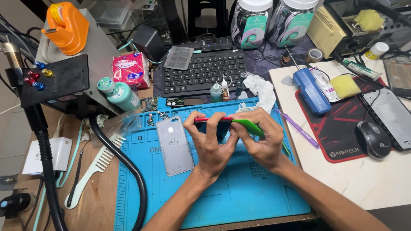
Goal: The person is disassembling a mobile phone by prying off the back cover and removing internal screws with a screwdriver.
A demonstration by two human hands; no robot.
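Far left, 9 o'clock: black hose [128,171] curving over bare wood table [96,201], pale plastic comb [96,169] beside it. Teal bottle [122,95] at 10 o'clock, just off the mat's corner.

Blue silicone mat [239,192], ribbed and gridded, mid-table. Flat on it, left of both hands: grey back cover [174,145], matte, rounded corners, camera cutout up top.

Left hand [209,147] closed round a phone [212,122], held on edge above mat centre, thumb and fingers clamping its red-rimmed frame. Dark glassy face toward the palm, looks like.

Right hand [261,143] pinched shut on a green pry card [249,127], thin flexible plastic, tip touching the phone's right end, at about 3 o'clock of it.

Step, by the look: prying along a seam, w/ back cover already off. Next move calls for shallow angle, light steady slide, firm left grip — glass prob brittle, plastic card forgiving.

Right, 2 o'clock: purple spudger [297,128] at mat edge, blue case [311,90], yellow sponge [345,85], black mouse [373,139] on red-black pad.
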